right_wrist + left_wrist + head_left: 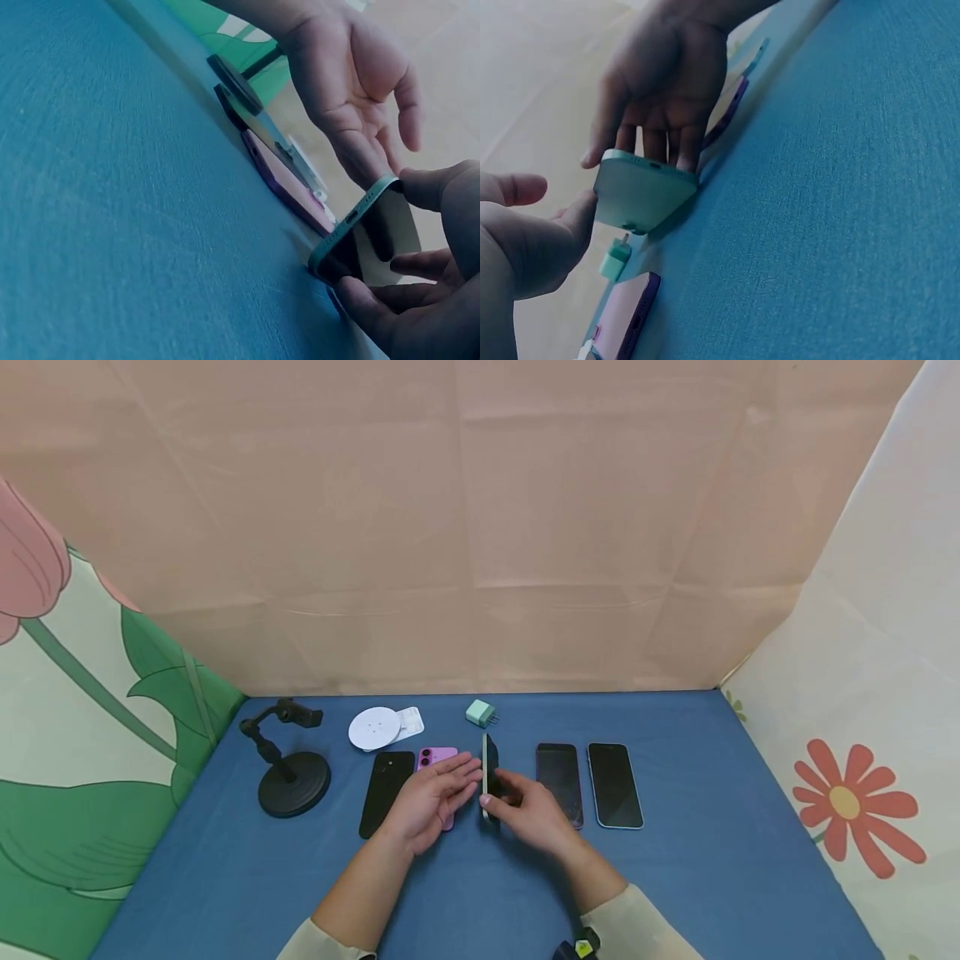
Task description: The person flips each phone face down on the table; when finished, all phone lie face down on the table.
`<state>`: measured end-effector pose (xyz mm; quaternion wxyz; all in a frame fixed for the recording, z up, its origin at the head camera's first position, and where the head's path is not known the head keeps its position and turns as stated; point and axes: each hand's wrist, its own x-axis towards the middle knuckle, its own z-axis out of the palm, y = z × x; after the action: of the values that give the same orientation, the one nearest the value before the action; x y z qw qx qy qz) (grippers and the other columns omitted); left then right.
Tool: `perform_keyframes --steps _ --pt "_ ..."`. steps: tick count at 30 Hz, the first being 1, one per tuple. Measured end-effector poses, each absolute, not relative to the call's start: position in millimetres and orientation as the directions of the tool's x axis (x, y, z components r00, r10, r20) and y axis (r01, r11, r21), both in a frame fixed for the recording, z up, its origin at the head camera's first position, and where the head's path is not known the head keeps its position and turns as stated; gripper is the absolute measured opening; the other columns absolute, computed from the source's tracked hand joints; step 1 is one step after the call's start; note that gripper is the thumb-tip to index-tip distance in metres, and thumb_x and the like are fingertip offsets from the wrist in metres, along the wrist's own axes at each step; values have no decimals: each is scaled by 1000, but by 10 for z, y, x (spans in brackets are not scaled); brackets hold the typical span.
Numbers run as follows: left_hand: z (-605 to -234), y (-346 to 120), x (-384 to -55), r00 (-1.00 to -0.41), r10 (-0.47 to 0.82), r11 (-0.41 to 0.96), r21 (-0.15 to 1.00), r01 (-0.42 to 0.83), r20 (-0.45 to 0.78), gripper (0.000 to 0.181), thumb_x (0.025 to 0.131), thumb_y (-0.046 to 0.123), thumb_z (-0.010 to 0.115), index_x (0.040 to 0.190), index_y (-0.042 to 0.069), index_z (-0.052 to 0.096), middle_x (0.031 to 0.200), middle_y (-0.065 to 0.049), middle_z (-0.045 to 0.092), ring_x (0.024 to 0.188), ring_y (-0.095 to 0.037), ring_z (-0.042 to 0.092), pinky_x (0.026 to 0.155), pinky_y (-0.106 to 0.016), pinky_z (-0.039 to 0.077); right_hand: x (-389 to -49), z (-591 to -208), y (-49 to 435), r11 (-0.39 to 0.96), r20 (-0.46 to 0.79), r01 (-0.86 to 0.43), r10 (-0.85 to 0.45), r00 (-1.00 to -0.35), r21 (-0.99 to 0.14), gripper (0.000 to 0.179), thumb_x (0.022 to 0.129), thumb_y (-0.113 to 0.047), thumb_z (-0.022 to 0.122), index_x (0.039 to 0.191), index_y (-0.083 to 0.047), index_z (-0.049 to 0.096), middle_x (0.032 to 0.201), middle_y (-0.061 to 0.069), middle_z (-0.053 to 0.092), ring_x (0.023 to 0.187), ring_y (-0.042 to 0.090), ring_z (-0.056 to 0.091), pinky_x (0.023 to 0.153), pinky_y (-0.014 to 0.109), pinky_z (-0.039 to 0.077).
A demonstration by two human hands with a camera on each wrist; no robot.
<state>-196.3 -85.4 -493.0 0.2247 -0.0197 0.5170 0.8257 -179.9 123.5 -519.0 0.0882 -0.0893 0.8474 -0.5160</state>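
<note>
My right hand (528, 810) grips a light green phone (645, 191) by its side edges, thumb on one side and fingers on the other. The phone stands tilted up on its long edge, just above or on the cloth; I cannot tell which. Its dark screen (375, 232) faces the right palm, and its pale green back faces left. My left hand (431, 797) is palm up with straight fingers, their tips at the phone's back edge. Under the left hand lies a purple phone (437, 755), partly hidden. A black phone (386, 793) lies to its left.
Two phones lie screen up on the right: one with a purple edge (558, 781), one with a light edge (617, 785). A green charger plug (480, 712) sits behind. A white round disc (373, 728) overlaps a white card-like piece (410, 723). A black stand (294, 783) is far left.
</note>
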Motion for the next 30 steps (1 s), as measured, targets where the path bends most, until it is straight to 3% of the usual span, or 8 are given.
perform_keyframes --steps 11,21,30 --pt "-4888 -837 -1936 -903 344 -373 845 -383 -257 47 108 0 46 154 -3 42 157 -23 46 140 -32 53 109 -38 46 -1803 -5203 1203 359 -59 -48 -281 -958 -932 68 99 -38 69 153 -3 49 144 23 59 127 38 61 99 54 55" --pt "-4916 -817 -1924 -892 366 -350 849 -395 -264 51 106 1 47 156 -2 38 158 -22 45 140 -34 52 113 -45 43 -1786 -5155 1248 297 -58 -28 -275 -960 -955 62 99 -29 71 152 -5 50 143 16 61 113 26 69 92 45 59" --pt "-5033 -820 -1913 -876 392 -307 857 -413 -282 58 108 6 46 161 -3 27 163 -24 36 149 -38 39 121 -50 31 -1766 -5083 1306 268 -39 -23 -226 -973 -963 59 95 -15 75 148 -2 54 136 15 63 107 26 69 78 35 58"
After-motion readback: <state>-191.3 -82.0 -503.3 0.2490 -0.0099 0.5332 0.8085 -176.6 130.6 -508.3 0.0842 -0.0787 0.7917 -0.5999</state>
